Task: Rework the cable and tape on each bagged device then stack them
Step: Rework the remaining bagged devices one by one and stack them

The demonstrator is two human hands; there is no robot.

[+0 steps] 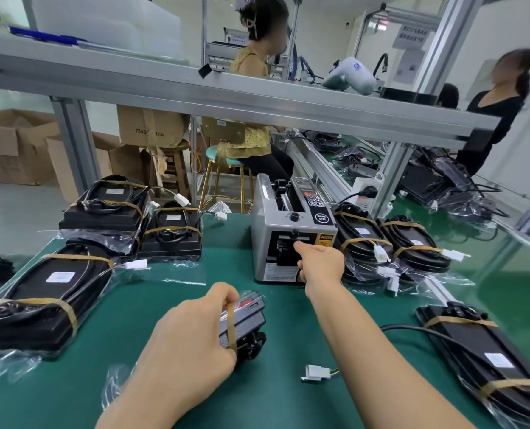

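Observation:
My left hand (192,342) grips a black bagged device (246,320) standing on its edge on the green mat, thumb and fingers over a strip of brown tape round it. Its white connector (314,373) lies loose on the mat beside it. My right hand (319,263) reaches to the outlet of the grey tape dispenser (280,239), fingers curled with the thumb forward at the slot; whether tape is pinched is hidden. Taped bagged devices lie at left (40,292), back left (105,205), right of the dispenser (362,243) and near right (486,351).
An aluminium frame beam (257,100) crosses overhead in front of me. A power strip (365,190) stands behind the dispenser. Cardboard boxes (13,144) sit on the floor at left. Two people are beyond the bench, one seated on a stool.

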